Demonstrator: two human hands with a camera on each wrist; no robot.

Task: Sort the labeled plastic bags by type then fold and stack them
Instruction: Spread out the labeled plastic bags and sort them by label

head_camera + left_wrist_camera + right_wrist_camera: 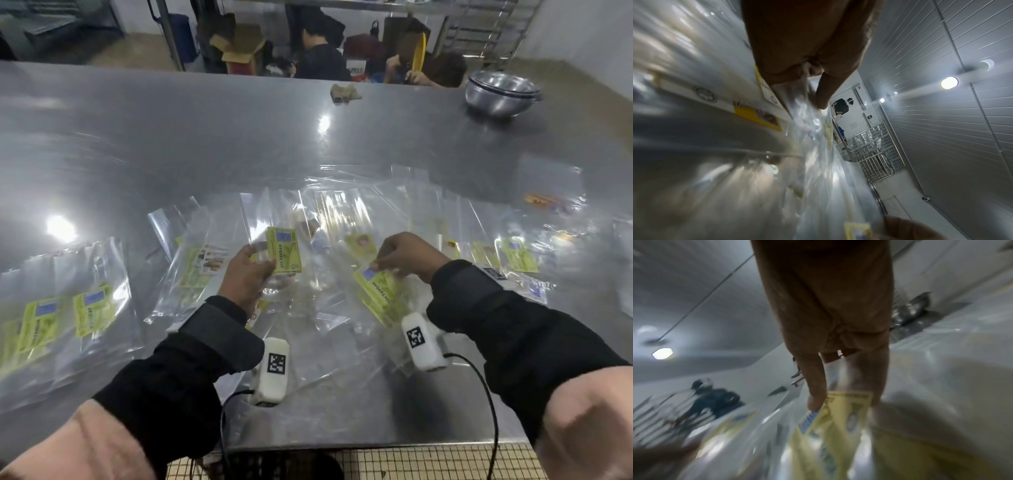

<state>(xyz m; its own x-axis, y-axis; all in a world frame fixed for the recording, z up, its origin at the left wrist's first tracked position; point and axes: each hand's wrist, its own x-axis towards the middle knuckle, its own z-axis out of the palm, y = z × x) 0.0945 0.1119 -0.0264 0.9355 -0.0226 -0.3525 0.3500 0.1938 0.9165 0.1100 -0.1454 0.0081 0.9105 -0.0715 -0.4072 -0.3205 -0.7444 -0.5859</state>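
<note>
My left hand (251, 274) had a clear plastic bag with a green "KEK PANDAN" label (283, 251) pinched between thumb and fingers, lifted just off the stainless steel table (205, 137). My right hand (406, 255) pinched the top edge of a second green-labelled clear bag (376, 294), which lay partly on the loose bags in front of me. At the table's left sat a pile of green-labelled bags (61, 318), looking already sorted. Between that pile and my left hand lay a small heap of mixed-label bags (202, 263), and more unsorted ones (513, 257) trailed off to the right.

The risk, as I read it: this slick film could slide out of either pinch, or a neighbouring bag could cling and ride along into the wrong pile. An orange-labelled bag (544, 202) lay apart at far right, easy to overlook.

Containers: stacked steel mixing bowls (500, 92) stood at the far right corner; I couldn't see anything inside them. Every bag looked flat and empty.
</note>
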